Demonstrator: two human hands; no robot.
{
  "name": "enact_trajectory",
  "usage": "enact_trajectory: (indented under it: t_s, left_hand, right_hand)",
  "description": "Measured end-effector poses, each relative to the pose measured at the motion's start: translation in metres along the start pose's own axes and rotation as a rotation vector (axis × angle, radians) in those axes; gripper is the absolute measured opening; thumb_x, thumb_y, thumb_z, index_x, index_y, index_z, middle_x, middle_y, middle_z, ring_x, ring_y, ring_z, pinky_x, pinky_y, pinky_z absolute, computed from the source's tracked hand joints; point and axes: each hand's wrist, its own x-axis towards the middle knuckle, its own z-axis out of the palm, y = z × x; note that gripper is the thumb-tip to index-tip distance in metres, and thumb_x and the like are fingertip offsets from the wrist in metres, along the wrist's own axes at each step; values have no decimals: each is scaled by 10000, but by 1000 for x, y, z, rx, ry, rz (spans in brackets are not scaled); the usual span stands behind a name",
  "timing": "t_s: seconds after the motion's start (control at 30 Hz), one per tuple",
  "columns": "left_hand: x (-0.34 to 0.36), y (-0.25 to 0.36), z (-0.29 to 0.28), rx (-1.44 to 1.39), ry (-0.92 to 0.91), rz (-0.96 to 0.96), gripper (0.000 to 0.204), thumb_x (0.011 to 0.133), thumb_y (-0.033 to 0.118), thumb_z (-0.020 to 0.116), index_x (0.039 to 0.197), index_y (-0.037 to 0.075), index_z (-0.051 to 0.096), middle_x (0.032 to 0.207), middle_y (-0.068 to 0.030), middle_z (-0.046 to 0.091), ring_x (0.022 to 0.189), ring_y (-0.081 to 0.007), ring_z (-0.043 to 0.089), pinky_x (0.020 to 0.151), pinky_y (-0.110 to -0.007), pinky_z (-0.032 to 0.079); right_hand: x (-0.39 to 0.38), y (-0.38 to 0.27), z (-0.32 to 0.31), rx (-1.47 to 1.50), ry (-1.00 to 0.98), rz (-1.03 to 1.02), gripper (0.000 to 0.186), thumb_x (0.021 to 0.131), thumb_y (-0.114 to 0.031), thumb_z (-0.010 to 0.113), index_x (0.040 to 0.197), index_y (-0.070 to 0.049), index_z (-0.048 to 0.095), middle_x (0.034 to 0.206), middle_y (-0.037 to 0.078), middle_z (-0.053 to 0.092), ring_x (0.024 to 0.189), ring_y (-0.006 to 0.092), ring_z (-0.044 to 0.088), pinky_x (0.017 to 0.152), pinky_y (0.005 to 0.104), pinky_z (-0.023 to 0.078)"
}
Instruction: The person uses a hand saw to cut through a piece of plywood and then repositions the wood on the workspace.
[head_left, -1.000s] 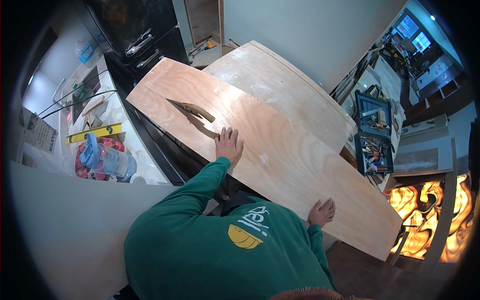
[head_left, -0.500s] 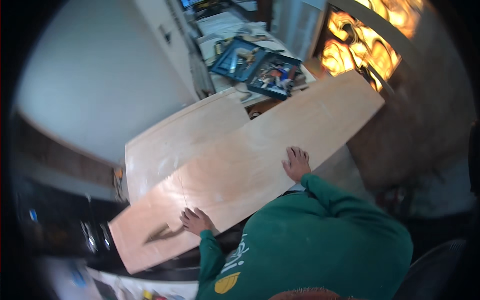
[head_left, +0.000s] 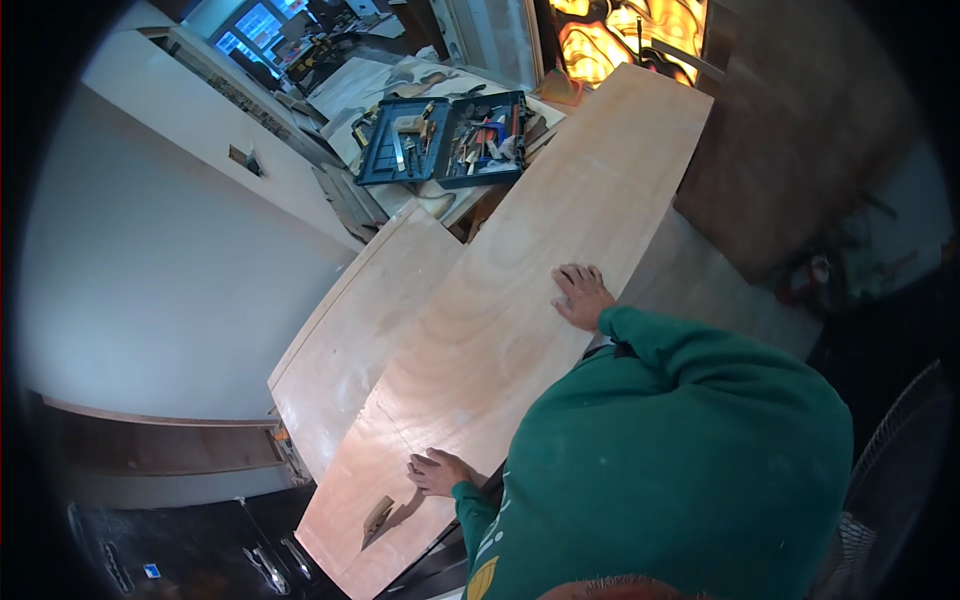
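Observation:
A long, pale plywood board (head_left: 530, 250) stretches from the lower left to the upper right in front of me. My left hand (head_left: 438, 472) lies on its near part, fingers spread and holding nothing. Farther up the same board, my right hand (head_left: 582, 296) rests near its right edge, also with fingers apart. Just left of my left hand, a small brown wooden-looking piece (head_left: 378, 517) with a dark pointed end sits on the board; its kind is unclear. Partly under the board is a second, wider pale panel (head_left: 350, 345).
Beyond the boards, an opened blue toolbox (head_left: 440, 180) full of hand tools stands on a cluttered worktable (head_left: 340, 92). A white wall (head_left: 180, 270) rises at left. Glowing amber panels (head_left: 600, 50) stand at the far right, near a brown sheet (head_left: 790, 150).
The view has turned, so the board now runs more steeply upward. Both hands stay flat on the board. The small piece near my left hand shows more sharply.

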Motion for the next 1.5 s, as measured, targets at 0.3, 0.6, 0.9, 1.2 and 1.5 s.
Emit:
enact_trajectory:
  t_s: [0.3,0.6,0.9,1.2,1.5]
  left_hand:
    - [0,-7,1,-61,8,33,636,1089,585,440,1505,122,572,1601,-152,496,1517,-377,394,1161,-617,327]
    - [-1,-120,18,-259,355,-1416,1128,778,753,780,1584,71,381,1491,-204,374,1392,-464,440,1068,-648,456]
    - [-14,-190,76,-864,276,-1548,795,955,618,750,1217,-131,702,867,-155,769,674,-292,687,658,-424,619]
    - [-8,-136,31,-768,533,-1497,1049,922,702,714,1458,-176,511,1496,-370,552,1397,-470,551,1194,-476,445]
    - [-23,-130,31,-778,534,-1498,1053,943,701,684,1456,-198,492,1508,-392,524,1411,-498,525,1211,-487,415]
  right_hand:
    - [12,-8,-7,-15,-146,83,686,1001,-409,605,1560,-47,441,1570,166,452,1512,346,376,1219,638,261]
    - [33,-6,-37,-12,-304,25,580,956,-344,628,1451,-62,516,1479,186,521,1411,375,457,1115,606,361]
    - [65,29,-45,-79,-344,-274,464,974,-306,669,1369,-78,584,1298,257,565,1225,470,527,1025,623,430]
    - [132,7,-44,111,-735,-383,366,1007,-277,628,1194,38,631,1149,260,627,1057,418,617,965,496,510]
    - [97,-80,-7,172,-762,-519,350,1035,-270,600,1209,32,632,1146,246,623,1025,387,628,931,463,520]
